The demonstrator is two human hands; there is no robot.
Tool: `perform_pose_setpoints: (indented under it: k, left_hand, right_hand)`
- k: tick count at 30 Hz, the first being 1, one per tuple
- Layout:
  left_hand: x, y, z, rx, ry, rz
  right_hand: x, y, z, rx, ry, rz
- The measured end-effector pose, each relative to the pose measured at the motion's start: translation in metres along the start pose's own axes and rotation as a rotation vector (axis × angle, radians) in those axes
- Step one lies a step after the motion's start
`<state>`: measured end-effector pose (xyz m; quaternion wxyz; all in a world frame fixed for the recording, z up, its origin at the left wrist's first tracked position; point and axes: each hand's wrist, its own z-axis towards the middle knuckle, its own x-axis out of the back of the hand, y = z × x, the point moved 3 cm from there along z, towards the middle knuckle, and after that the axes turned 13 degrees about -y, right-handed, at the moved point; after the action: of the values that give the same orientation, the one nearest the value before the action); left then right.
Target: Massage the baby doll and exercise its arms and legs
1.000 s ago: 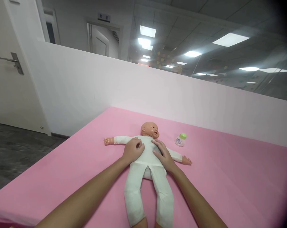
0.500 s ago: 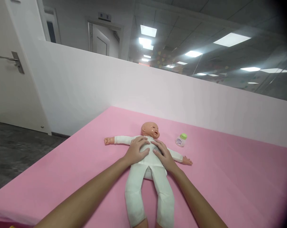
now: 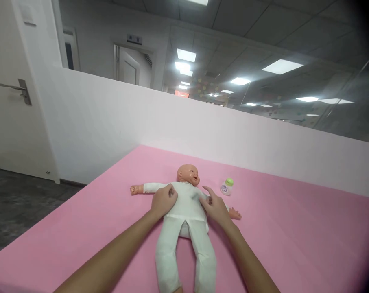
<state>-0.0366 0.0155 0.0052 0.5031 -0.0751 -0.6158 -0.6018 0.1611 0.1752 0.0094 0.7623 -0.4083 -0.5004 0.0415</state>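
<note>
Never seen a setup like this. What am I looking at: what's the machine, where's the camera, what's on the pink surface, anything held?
There's no machine: the two arms belong to a person working bare-handed. The single view comes from a camera worn on their head, looking forward and down, so their arms enter from the bottom edge.

On the pink surface lies a doll in white clothes, face up with its head turned toward picture right and its arms out. Beyond its arm on that side is a small clear bottle with a green cap.

The left hand is curled at the doll's side; whether it grips cloth is hard to tell. The right hand is at the other side, index finger extended and thumb by the shirt. Neither visibly lifts anything.
</note>
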Motion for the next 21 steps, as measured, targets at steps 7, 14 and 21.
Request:
perform_pose_setpoints:
  k: [7,14,21]
  left_hand:
    - [0.018,-0.015,0.005,0.259,-0.084,0.083]
    - [0.019,-0.011,0.004,0.221,-0.121,0.159]
    - [0.013,-0.015,0.004,0.122,-0.038,0.142]
  right_hand:
    - [0.006,0.020,-0.003,-0.170,-0.128,0.144]
    - [0.004,0.028,0.003,-0.229,-0.029,0.085]
    - [-0.007,0.032,0.006,-0.137,0.212,0.124]
